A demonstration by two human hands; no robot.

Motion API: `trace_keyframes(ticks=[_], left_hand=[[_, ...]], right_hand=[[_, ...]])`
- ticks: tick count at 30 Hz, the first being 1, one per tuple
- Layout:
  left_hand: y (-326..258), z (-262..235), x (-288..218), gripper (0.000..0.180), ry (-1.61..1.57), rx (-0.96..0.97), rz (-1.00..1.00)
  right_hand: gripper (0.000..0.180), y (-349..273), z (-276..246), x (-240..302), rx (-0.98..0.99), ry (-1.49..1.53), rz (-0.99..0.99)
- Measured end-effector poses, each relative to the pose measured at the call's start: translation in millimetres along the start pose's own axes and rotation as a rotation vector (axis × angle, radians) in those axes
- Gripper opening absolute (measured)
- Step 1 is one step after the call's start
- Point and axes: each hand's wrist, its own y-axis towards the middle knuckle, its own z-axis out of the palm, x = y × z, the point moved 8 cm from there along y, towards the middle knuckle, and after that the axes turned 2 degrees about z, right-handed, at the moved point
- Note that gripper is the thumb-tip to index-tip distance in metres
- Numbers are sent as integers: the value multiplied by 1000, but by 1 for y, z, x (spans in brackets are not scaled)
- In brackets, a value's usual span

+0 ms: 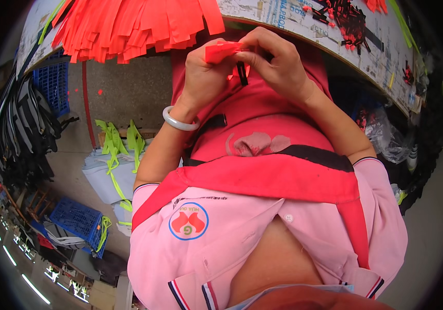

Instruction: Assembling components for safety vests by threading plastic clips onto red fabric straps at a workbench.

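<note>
Just off the near edge of the table, my two hands meet in front of the apron. My left hand (pixel 203 75), with a pale bangle (pixel 180 120) at the wrist, is closed around a bright red-orange fabric strip (pixel 220 51). The thumb and forefinger of my right hand (pixel 279 61) pinch the strip's right end. A short narrow black piece (pixel 242 75) hangs between the hands; how it joins the strip is hidden by my fingers. Beyond my left hand, a thick row of similar red-orange strips (pixel 138 26) drapes over the table edge.
A heap of small black and red pieces (pixel 346 26) lies on the paper-covered table (pixel 255 11), at the right. Blue crates (pixel 76 217), dark straps (pixel 22 129) and pale fabric with lime-green ties (pixel 102 175) are at the left. A clear plastic bag (pixel 386 134) sits at the right.
</note>
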Motion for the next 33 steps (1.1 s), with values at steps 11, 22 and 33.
trace_keyframes(ticks=[11,22,33], left_hand=[[8,-6,-9,13,126,44,56],[13,-1,-24,15,73,6,132],[18,9,-19,18,180,30,193]], right_hand=[[12,0,2,2,4,23,-30],[11,2,-1,-6,-32,137,59],[11,-3,-7,-16,-60,197,139]])
